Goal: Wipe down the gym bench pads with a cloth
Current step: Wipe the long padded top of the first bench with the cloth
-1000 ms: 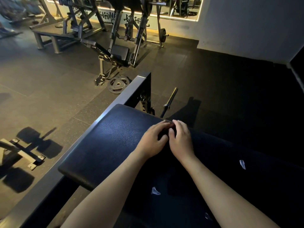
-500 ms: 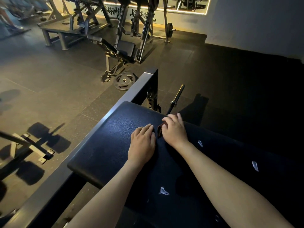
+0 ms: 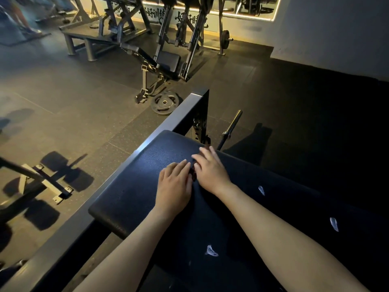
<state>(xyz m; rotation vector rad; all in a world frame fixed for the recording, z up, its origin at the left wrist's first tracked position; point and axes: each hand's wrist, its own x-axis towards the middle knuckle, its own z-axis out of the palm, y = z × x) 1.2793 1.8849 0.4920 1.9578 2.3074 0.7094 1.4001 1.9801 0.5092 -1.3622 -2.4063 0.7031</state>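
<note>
The black textured bench pad [image 3: 130, 186] fills the lower middle of the head view, with small white tears [image 3: 211, 250] in its cover. My left hand [image 3: 174, 186] lies flat on the pad, fingers straight. Just to its right, my right hand [image 3: 210, 171] also lies flat, fingers reaching toward the pad's far edge. A small dark reddish bit of cloth [image 3: 192, 175] shows in the gap between the hands; the rest of it is hidden or lost against the dark pad.
A grey steel frame rail [image 3: 147, 140] runs along the pad's left side. A barbell end [image 3: 231, 125] pokes up past the far edge. On the floor beyond are a weight plate [image 3: 166, 103] and an incline machine [image 3: 168, 62]. A metal foot bracket [image 3: 48, 182] stands at left.
Both hands went from curled together at the fingertips to lying flat side by side on the pad. The right hand slid slightly farther along the pad.
</note>
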